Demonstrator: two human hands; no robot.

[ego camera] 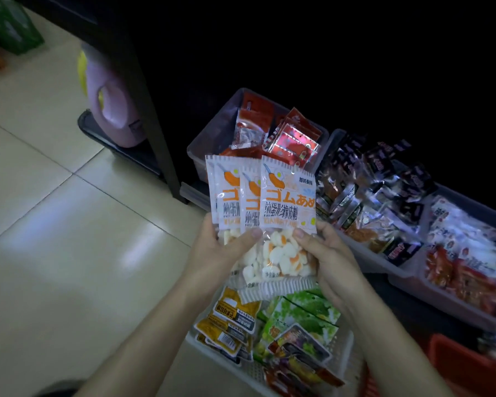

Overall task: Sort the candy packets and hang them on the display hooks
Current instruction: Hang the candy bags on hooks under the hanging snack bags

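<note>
The left hand (218, 250) and the right hand (330, 262) are together holding a fan of three fried-egg gummy packets (287, 202), upright, with the printed headers pointing away from the person. The left hand is gripping the fan from its left edge, its thumb (252, 233) pressing on the front just under the printed label. The right hand is gripping the front packet from its right edge, its thumb (301, 233) lying on the clear window where the white and orange sweets are showing. The rest of both hands' fingers are curling behind the packets, out of sight. The two thumbs are sitting near each other on the front, not touching.

Directly beneath the held packets a white mesh basket (352, 353) is sitting on the tiled floor (55, 196). Yellow packets (229, 319) are lying in it below the left hand, and green packets (307, 313) below the right hand. Beyond the tops of the held packets a clear bin (212, 130) is holding red packets (292, 138). Out past the right hand, dark packets (384, 179) are heaped in a second bin, and further right another bin is holding white and red packets (470, 253). Beyond the left hand a black shelf post (155, 124) is standing, with a pink jug (106, 104) beside it.
</note>
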